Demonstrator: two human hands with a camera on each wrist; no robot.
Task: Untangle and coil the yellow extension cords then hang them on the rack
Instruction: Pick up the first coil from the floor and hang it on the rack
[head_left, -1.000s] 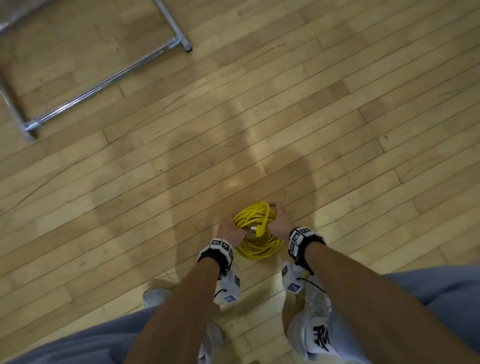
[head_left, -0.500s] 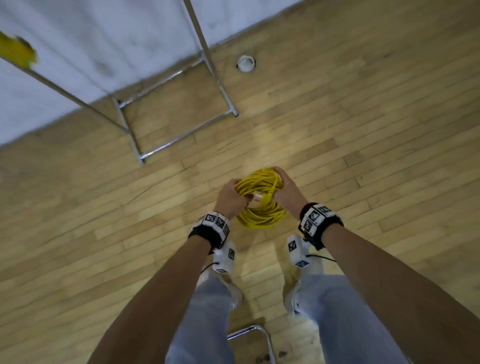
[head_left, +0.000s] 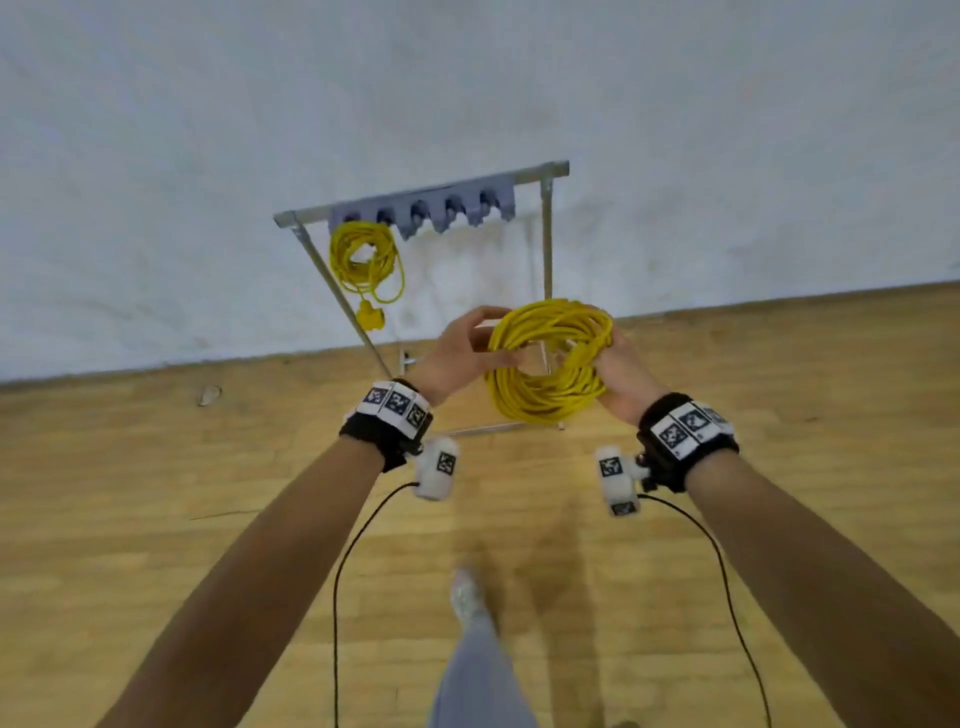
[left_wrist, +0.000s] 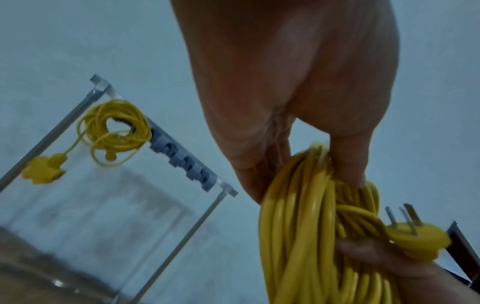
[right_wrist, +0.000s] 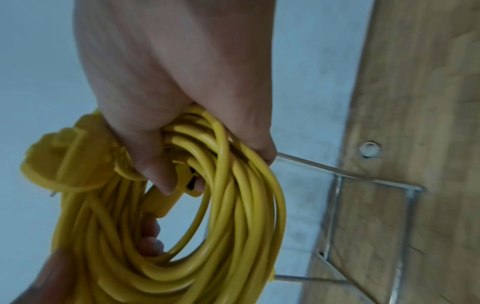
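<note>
1. You have the coiled yellow cord (head_left: 548, 358) off the floor and held up in front of the rack (head_left: 545, 244), still short of it. Your left hand (head_left: 457, 353) closes its grip on the coil's left side, fingers curled through the loops; your right hand (head_left: 621, 371) wraps the right side and pins the socket end against the bundle.
2. The plug (left_wrist: 415, 240) sticks out loose beside your right hand, prongs bare. Tuck it in or keep a finger on it, or I expect it will swing and drag a turn out.
3. One coiled cord (head_left: 366, 260) already hangs from the leftmost hook of the grey hook strip (head_left: 423, 208), its socket end (head_left: 370, 316) dangling below. Aim for a free hook to its right, preferably not the one just beside it, so the coils do not tangle.
4. Keep all the turns gathered as one bundle. Open the centre of the coil wide with both hands and pass every loop over the hook together.
5. Let go with one hand first, check that the coil sits on the hook, then release the other.
6. Watch the rack's legs on the wooden floor (head_left: 156, 519) as you step in.
</note>
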